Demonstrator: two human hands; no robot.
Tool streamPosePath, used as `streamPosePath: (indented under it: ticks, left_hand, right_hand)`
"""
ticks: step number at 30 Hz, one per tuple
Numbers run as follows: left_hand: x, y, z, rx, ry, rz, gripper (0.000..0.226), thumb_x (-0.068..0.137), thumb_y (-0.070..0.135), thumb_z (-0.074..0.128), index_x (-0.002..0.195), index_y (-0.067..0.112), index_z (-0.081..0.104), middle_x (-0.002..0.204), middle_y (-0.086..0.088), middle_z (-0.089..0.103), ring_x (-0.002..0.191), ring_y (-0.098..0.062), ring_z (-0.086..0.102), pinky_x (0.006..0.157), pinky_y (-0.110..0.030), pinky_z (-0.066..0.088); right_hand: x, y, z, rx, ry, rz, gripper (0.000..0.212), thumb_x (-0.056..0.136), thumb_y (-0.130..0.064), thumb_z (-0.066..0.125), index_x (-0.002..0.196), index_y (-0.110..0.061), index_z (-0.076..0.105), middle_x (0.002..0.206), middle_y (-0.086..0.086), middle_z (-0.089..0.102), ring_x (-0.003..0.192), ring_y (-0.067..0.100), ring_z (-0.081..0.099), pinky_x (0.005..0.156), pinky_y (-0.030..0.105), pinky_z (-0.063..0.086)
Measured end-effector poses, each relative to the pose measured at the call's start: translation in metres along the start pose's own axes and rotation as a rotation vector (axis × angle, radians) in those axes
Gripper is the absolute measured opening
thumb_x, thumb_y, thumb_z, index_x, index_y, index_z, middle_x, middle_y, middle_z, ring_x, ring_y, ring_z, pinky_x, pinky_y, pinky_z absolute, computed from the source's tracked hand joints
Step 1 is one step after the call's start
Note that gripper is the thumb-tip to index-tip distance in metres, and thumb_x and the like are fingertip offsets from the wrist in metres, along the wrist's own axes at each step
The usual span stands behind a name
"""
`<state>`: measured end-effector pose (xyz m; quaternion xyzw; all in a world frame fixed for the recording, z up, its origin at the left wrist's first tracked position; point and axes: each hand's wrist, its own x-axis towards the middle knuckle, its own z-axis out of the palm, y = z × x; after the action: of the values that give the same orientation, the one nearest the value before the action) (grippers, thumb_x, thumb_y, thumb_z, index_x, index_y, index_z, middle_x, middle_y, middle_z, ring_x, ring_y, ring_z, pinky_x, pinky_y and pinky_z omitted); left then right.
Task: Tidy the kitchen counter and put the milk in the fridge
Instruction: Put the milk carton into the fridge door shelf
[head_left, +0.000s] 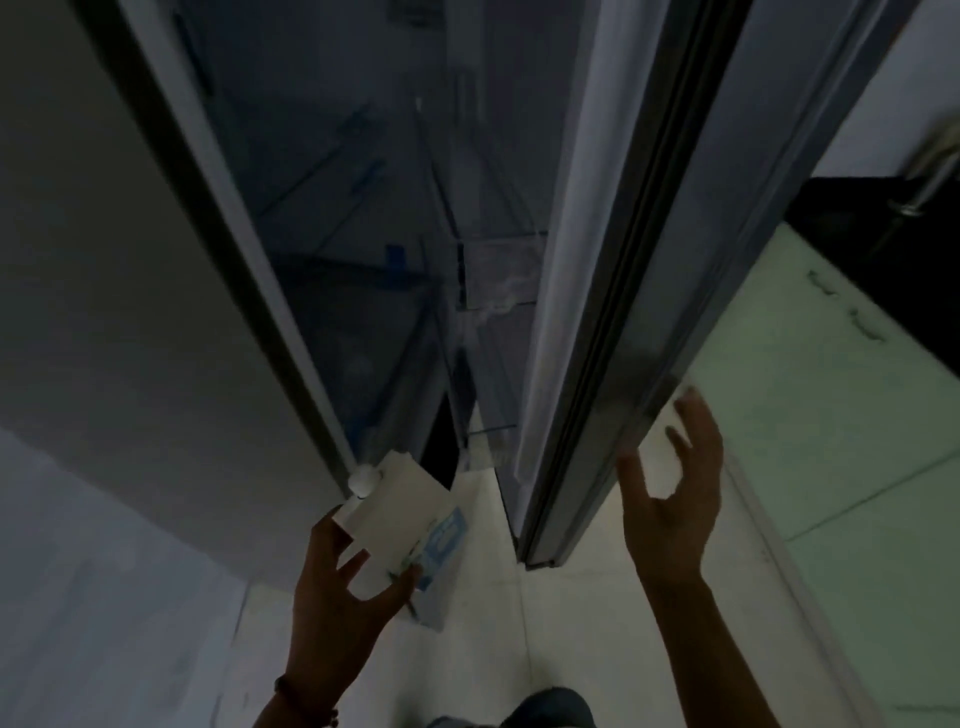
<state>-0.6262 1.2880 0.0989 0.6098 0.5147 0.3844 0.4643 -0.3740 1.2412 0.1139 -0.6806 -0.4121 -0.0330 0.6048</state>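
Note:
I stand in front of the fridge (171, 249), looking steeply down. Its door (613, 260) is swung open on the right, showing dim shelves and door racks inside. My left hand (337, 587) holds a white milk carton (400, 525) with blue print and a white cap, just below the fridge's lower left edge. My right hand (675, 478) has its fingers spread beside the door's outer edge; whether it touches the door I cannot tell.
Pale floor tiles (519, 623) lie underfoot. To the right stand light green cabinet fronts (810, 415) below a black counter (883, 234). A metal handle (930, 176) shows at the far right. The fridge's grey side fills the left.

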Motion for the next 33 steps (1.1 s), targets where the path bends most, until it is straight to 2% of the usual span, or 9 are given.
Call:
streamPosePath:
  ticks: [4,7,10,13,15,20,23,27,33]
  left_hand:
    - [0.015,0.023,0.022,-0.025,-0.045,0.076,0.091,0.059,-0.004,0.079,0.083,0.073,0.036,0.107,0.015,0.05,0.111,-0.017,0.05,0.097,-0.04,0.045]
    - [0.032,0.035,0.04,-0.04,-0.043,0.106,0.077,0.06,-0.002,0.079,0.093,0.054,0.036,0.107,0.015,0.049,0.111,-0.019,0.05,0.095,-0.046,0.047]
    - [0.049,0.054,0.06,-0.044,-0.026,0.17,0.08,0.061,0.0,0.079,0.093,0.06,0.037,0.103,0.028,0.046,0.109,-0.014,0.051,0.093,-0.041,0.048]
    - [0.066,0.072,0.08,-0.091,-0.007,0.203,0.07,0.06,0.004,0.08,0.111,0.036,0.043,0.116,0.01,0.054,0.115,-0.022,0.052,0.095,-0.042,0.046]
    - [0.078,0.089,0.092,-0.107,-0.041,0.221,0.084,0.052,0.024,0.086,0.124,0.015,0.044,0.127,-0.002,0.055,0.117,-0.021,0.054,0.096,-0.045,0.048]
    - [0.102,0.142,0.119,-0.284,-0.047,0.379,0.083,0.032,0.06,0.08,0.106,0.044,0.045,0.104,0.034,0.06,0.099,0.016,0.057,0.075,-0.013,0.054]
    - [0.122,0.17,0.13,-0.347,-0.05,0.475,0.08,0.033,0.067,0.079,0.104,0.05,0.045,0.112,0.018,0.058,0.105,0.003,0.059,0.079,-0.012,0.054]
    - [0.159,0.207,0.136,-0.371,-0.049,0.626,0.079,0.042,0.06,0.08,0.11,0.039,0.044,0.118,0.009,0.056,0.111,-0.003,0.058,0.081,-0.014,0.054]
    - [0.213,0.259,0.155,-0.352,-0.101,0.815,0.078,0.05,0.058,0.079,0.114,0.038,0.041,0.115,0.029,0.057,0.113,-0.002,0.054,0.087,-0.017,0.052]
  right_hand:
    - [0.022,-0.015,-0.016,-0.121,0.14,-0.176,0.059,0.094,-0.033,0.044,0.139,0.0,0.024,0.146,0.028,0.024,0.138,0.032,0.023,0.118,0.025,0.015]
    - [0.042,-0.005,-0.016,-0.151,0.093,-0.206,0.063,0.093,-0.027,0.046,0.144,-0.012,0.013,0.15,0.019,0.015,0.143,0.028,0.015,0.119,0.027,0.012]
    - [0.067,0.012,-0.021,-0.143,0.067,-0.142,0.07,0.091,-0.035,0.045,0.146,-0.013,0.007,0.154,0.005,0.007,0.145,0.018,0.008,0.118,0.019,0.008]
    - [0.094,0.033,-0.034,-0.077,0.091,-0.102,0.073,0.088,-0.033,0.047,0.145,-0.031,0.002,0.155,0.004,0.008,0.144,0.016,0.011,0.116,0.014,0.009]
    - [0.111,0.046,-0.044,-0.05,0.094,-0.105,0.076,0.087,-0.029,0.049,0.143,-0.042,-0.001,0.156,0.006,0.01,0.144,0.017,0.014,0.117,0.017,0.009]
    - [0.152,0.071,-0.06,-0.012,0.079,-0.101,0.084,0.084,-0.016,0.052,0.139,-0.052,-0.001,0.155,0.005,0.011,0.142,0.014,0.015,0.116,0.014,0.007]
    - [0.173,0.084,-0.064,0.033,0.093,-0.081,0.083,0.083,-0.016,0.052,0.138,-0.053,0.002,0.155,0.002,0.013,0.142,0.011,0.016,0.117,0.017,0.009]
    - [0.198,0.101,-0.065,0.05,0.131,-0.094,0.08,0.083,-0.02,0.052,0.14,-0.05,0.005,0.148,-0.035,0.011,0.141,0.004,0.017,0.116,0.015,0.011]
    - [0.229,0.115,-0.061,0.028,0.204,-0.075,0.073,0.081,-0.034,0.047,0.142,-0.043,0.007,0.144,-0.041,0.012,0.141,0.012,0.02,0.117,0.022,0.015]
